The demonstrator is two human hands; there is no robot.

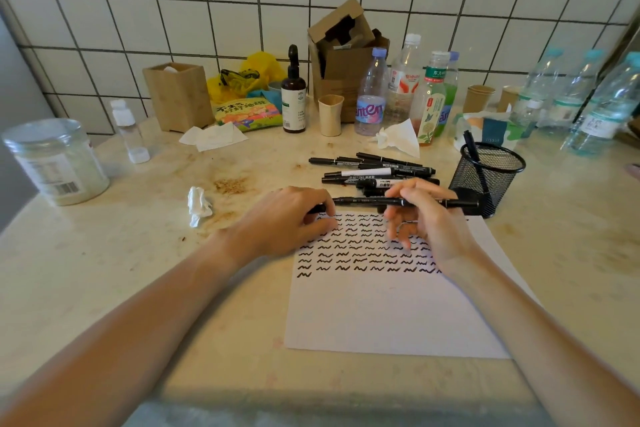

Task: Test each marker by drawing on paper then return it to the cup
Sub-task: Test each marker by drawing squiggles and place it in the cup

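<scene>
Plainly, the risks at that moment gathered round the one marker (pixel 367 201) held level above the top edge of the paper (pixel 391 315). The right hand (pixel 426 218) had its grip closed on the barrel, thumb and forefinger pinching it, while the left hand (pixel 287 218) curled round the marker's left end, most likely on the cap; whether the cap was coming off or going on could not be told.

A sharp pull on a stiff cap could have jerked the hands apart and flung the tip across the rows of squiggles already covering the upper part of the sheet, or marked the fingers. A freed cap, small and round, could have rolled off over the stained desk (pixel 138 270) and been lost among the clutter.

The loose pile of markers (pixel 374 172) lay just beyond the hands, between the sheet and the bottles. A careless elbow or a marker laid back there by mistake would have mixed tested with untested, since they looked nearly alike.

The mesh cup (pixel 491 177) stood just off the paper's far right corner, with one marker leaning in it. It looked light, and a marker dropped in at a slant might have tipped it or bounced out.

The paper lay loose, with nothing pinning it, so a hard stroke might have dragged it askew.
</scene>
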